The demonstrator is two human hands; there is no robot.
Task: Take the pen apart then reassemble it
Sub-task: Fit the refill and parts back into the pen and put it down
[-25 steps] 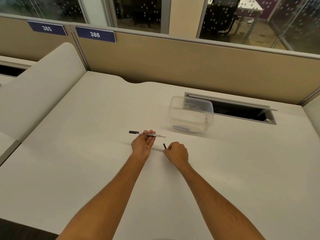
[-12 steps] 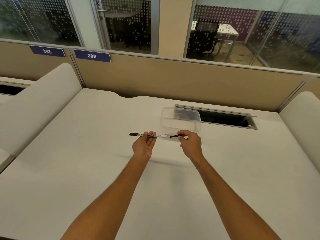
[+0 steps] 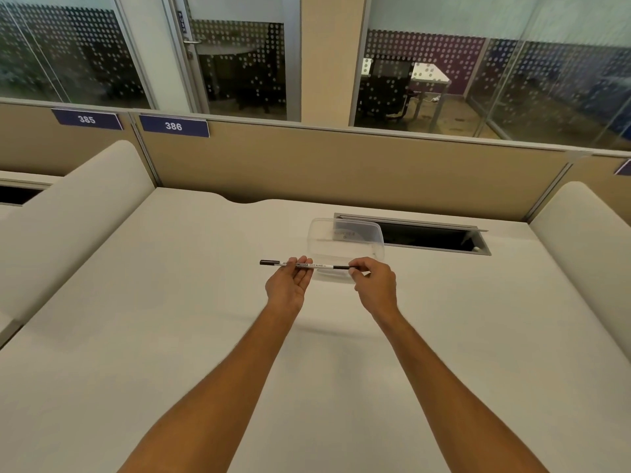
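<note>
The pen (image 3: 304, 264) sits level at mid-frame above the desk (image 3: 170, 336), and its black cap (image 3: 341, 267), which was off a second ago, is now on the right end. So reassembly looks nearly done. Right hand (image 3: 374, 285) pinches the cap, left hand (image 3: 290, 285) grips the barrel. Clear tub (image 3: 345, 233) just behind.
</note>
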